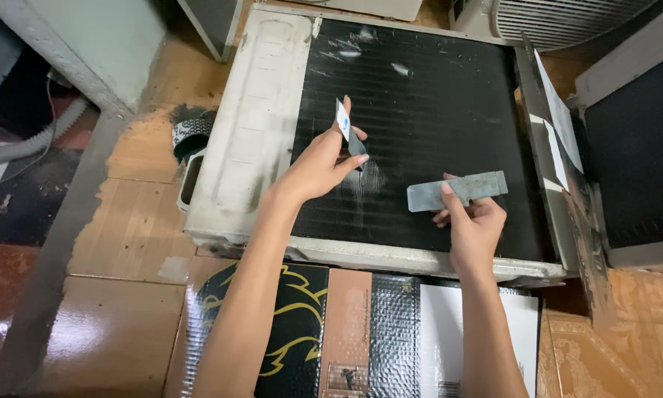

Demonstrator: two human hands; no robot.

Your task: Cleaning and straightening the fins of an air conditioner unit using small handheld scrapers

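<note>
An air-conditioner outdoor unit point(254, 147) lies flat on the floor, its black finned coil point(427, 103) facing up. My left hand point(318, 166) pinches a small thin card-like piece point(343, 121), white and blue on top with a grey blade part below, held over the coil's middle. My right hand point(473, 221) grips a flat grey metal strip point(457, 191) held level just above the fins. A pale scuffed patch point(376, 179) on the coil lies between the two hands.
A bent metal side panel point(560, 133) leans at the unit's right edge. Another unit point(637, 147) stands at the right, a fan grille point(560, 18) at the top. Black-and-gold cardboard point(287, 332) lies under my forearms. A grey hose point(29, 144) runs at the left on the tiled floor.
</note>
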